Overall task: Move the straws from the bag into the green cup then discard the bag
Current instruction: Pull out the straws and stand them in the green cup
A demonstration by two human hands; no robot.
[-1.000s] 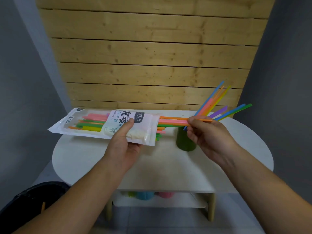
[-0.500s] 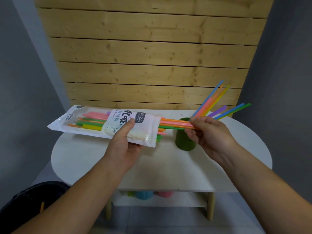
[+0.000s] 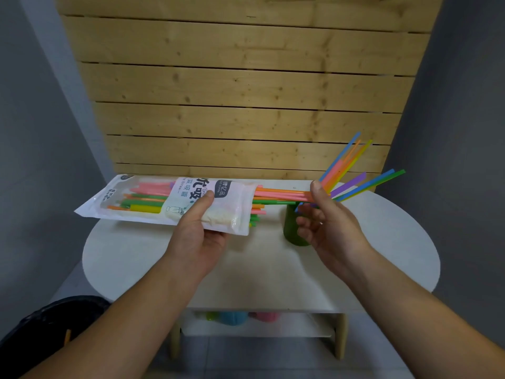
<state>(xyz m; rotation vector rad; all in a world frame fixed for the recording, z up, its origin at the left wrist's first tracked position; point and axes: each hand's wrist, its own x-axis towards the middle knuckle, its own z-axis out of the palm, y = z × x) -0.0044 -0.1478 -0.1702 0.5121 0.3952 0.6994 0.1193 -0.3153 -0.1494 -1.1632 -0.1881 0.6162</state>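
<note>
My left hand grips a white and clear plastic bag held flat above the white table, thumb on top. Several coloured straws lie inside, and their ends stick out of the bag's open right side. My right hand pinches a few orange and pink straws at those protruding ends. Just behind that hand stands the green cup, partly hidden by my fingers. Several straws lean out of the cup up and to the right.
The round white table stands against a wooden slat wall. A lower shelf holds green, blue and pink items. A black bin sits on the floor at lower left. Grey walls close in on both sides.
My right hand has slid left along the protruding straws and its lower fingers have spread. The bag has stayed almost level in my left hand.
</note>
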